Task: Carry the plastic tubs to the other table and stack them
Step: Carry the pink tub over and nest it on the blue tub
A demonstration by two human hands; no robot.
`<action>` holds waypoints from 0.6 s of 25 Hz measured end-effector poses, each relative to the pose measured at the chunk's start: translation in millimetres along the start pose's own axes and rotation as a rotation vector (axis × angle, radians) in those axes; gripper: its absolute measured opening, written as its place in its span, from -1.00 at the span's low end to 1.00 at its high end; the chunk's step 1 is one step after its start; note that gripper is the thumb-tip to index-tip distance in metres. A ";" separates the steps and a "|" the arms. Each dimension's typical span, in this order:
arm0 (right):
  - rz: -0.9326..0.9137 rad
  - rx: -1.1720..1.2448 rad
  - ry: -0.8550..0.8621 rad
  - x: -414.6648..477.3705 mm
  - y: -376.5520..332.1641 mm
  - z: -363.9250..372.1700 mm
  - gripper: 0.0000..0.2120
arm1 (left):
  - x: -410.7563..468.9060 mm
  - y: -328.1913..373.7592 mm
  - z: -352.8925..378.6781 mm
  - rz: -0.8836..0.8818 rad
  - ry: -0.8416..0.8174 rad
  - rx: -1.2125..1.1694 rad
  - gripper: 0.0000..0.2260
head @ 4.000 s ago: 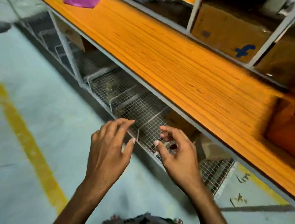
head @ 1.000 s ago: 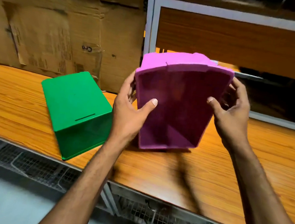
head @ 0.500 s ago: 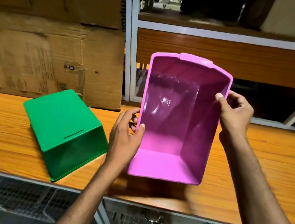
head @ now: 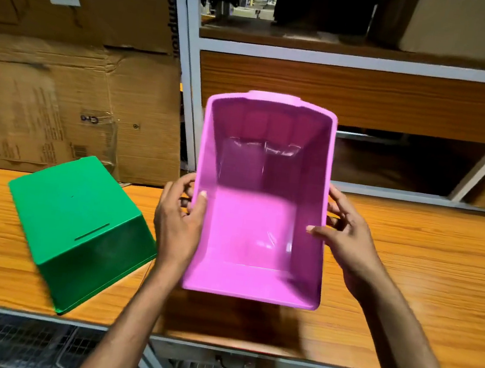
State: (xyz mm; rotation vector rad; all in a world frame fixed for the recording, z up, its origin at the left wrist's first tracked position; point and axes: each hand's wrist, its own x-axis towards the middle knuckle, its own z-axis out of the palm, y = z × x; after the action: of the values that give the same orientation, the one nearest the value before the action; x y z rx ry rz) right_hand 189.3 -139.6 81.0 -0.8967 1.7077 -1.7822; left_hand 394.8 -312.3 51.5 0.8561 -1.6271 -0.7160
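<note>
Pink tub held in both hands above the wooden table; green tub lying upside down to its left.

The left hand (head: 179,225) and right hand (head: 347,236) were each closed on a side rim of the pink tub (head: 260,204), thumbs inside; its open mouth faced the person; the green tub (head: 77,224) rested mouth-down on the table (head: 423,267); stacking would probably require one tub turned so both faced the same way, rims kept level.

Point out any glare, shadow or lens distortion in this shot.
Head view: white glare streaks on the inside of the pink tub; a dark, soft shadow on the table under it; the shelf posts lean and bow from the wide lens; the forearms near the bottom edge look slightly blurred.
</note>
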 end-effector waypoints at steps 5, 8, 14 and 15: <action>-0.344 -0.518 -0.026 -35.7 -37.2 47.7 -0.16 | -29.6 -51.8 27.2 -0.444 -0.237 -0.217 -0.61; -0.528 -0.751 -0.037 -54.9 -41.7 64.7 -0.19 | -43.2 -49.6 39.6 -0.624 -0.267 -0.474 -0.49; -0.463 -0.651 -0.030 -51.8 -34.3 49.0 -0.27 | -40.8 -47.8 32.4 -0.601 -0.211 -0.403 -0.48; -0.424 -0.599 -0.030 -46.6 -35.7 40.1 -0.27 | -37.5 -44.8 29.2 -0.603 -0.220 -0.403 -0.49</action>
State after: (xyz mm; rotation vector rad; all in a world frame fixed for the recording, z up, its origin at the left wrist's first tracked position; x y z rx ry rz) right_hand 252.7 -128.2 110.8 -1.6270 2.2004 -1.4829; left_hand 378.5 -305.4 -11.3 0.9962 -1.3338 -1.5477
